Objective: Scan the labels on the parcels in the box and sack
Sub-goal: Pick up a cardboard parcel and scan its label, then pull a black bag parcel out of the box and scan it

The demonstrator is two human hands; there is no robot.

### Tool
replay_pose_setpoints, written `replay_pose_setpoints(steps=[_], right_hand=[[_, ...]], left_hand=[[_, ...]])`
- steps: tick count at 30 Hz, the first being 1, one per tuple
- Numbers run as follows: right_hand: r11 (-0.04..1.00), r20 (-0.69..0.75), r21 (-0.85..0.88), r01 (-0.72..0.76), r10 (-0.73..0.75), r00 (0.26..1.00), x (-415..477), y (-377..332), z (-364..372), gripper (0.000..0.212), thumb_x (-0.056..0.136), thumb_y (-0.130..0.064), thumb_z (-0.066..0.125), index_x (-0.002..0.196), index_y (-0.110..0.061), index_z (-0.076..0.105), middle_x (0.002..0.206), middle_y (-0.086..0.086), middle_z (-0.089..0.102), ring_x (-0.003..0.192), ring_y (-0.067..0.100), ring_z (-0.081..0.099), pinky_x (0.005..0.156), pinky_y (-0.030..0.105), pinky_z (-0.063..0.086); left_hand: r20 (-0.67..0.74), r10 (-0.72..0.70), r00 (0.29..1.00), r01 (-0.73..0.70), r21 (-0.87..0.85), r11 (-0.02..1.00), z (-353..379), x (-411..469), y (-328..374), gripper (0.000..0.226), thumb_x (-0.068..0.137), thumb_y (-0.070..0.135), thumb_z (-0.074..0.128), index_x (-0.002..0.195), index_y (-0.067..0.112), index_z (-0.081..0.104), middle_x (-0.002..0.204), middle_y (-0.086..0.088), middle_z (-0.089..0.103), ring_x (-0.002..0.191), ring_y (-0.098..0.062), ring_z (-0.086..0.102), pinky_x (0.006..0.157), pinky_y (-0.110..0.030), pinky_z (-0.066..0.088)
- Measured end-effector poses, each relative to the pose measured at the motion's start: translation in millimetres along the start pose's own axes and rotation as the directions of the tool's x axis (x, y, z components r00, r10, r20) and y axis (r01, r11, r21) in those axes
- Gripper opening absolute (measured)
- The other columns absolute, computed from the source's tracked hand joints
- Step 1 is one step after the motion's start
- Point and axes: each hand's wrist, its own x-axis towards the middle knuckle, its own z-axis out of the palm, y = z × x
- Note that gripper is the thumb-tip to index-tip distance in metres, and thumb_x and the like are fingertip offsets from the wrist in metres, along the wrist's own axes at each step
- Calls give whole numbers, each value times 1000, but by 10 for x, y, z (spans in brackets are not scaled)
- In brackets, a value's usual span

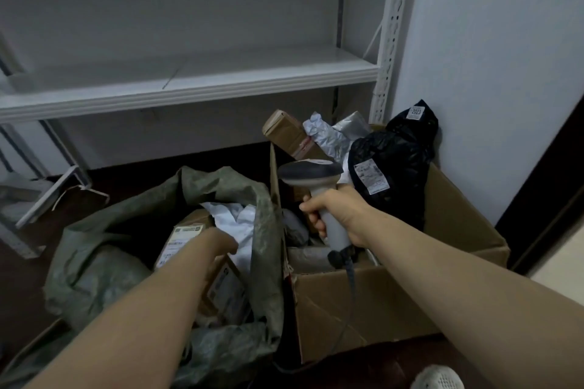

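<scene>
The cardboard box (379,309) is standing open. The green sack (110,256) is leaning on the box's left wall, holding a brown parcel (182,238). A black parcel (395,155) is lying at the box's far side. Above the box, the right hand (341,215) is gripping the scanner (319,186). The left hand (218,241) is reaching into the sack, and I cannot tell its grasp.
</scene>
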Motion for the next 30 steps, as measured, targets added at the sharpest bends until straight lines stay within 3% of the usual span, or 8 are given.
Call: replay_pose_setpoints(steps=[3, 8, 13, 16, 20, 23, 25, 30], right_hand=[[999, -40, 45, -14, 16, 999, 69, 42, -80, 11, 84, -3, 65, 79, -7, 56, 50, 5, 51, 38, 14, 43, 43, 22, 39], [984, -183, 173, -49, 81, 980, 166, 79, -435, 18, 84, -6, 66, 71, -2, 56, 50, 7, 52, 40, 16, 45, 44, 25, 41], [935, -347, 355, -15, 147, 926, 299, 137, -1043, 16, 84, -4, 67, 71, -1, 57, 54, 8, 52, 45, 17, 46, 48, 29, 43], [887, -370, 462, 7, 186, 910, 405, 197, -1451, 25, 87, -1, 61, 64, -5, 52, 53, 7, 48, 48, 16, 42, 50, 30, 40], [814, -351, 579, 49, 195, 916, 714, 288, -1900, 24, 87, 1, 59, 66, -6, 51, 56, 5, 47, 48, 14, 40, 49, 27, 39], [774, -332, 629, 67, 190, 924, 1082, 374, -2155, 20, 85, 0, 59, 67, -6, 52, 58, 6, 48, 46, 14, 42, 46, 25, 42], [770, -296, 636, 41, 195, 935, 1321, 440, -2275, 19, 84, -3, 59, 66, -5, 54, 57, 7, 51, 43, 15, 43, 42, 21, 42], [791, -232, 612, -8, 190, 954, 1791, 638, -2499, 24, 85, -7, 58, 62, -4, 54, 56, 8, 52, 41, 15, 44, 39, 17, 39]], left_hand=[[-136, 29, 990, -36, -48, 998, -83, 136, 261, 50, 100, 26, 41, 145, 9, 29, 147, -16, 34, 134, -33, 34, 113, -40, 28], [-353, 220, 909, -300, -190, 935, -188, 209, 1045, 30, 83, 22, 56, 101, 0, 62, 104, -18, 61, 103, -35, 57, 85, -35, 49], [-323, 422, 847, -492, -174, 853, -30, 152, 1904, 30, 84, 26, 60, 101, 2, 64, 105, -16, 62, 96, -32, 59, 75, -32, 47], [-280, 556, 783, -593, -67, 802, 116, 221, 2373, 11, 85, 10, 58, 77, 4, 57, 85, -16, 55, 81, -26, 54, 69, -32, 42], [-162, 677, 718, -671, 97, 735, 312, 522, 3029, 37, 83, 3, 56, 57, 14, 33, 64, -8, 38, 57, -19, 36, 54, -28, 28], [-143, 736, 661, -703, 225, 675, 451, 762, 3526, 30, 87, 5, 54, 61, 14, 40, 62, -3, 37, 56, -16, 39, 49, -25, 26], [-97, 786, 610, -719, 349, 601, 506, 926, 3825, 10, 90, 6, 52, 84, 2, 59, 75, -8, 52, 80, -26, 56, 59, -24, 35], [-111, 887, 447, -735, 519, 436, 697, 1564, 4483, 71, 83, 12, 66, 142, -1, 28, 143, -22, 31, 134, -37, 31, 110, -38, 28]])
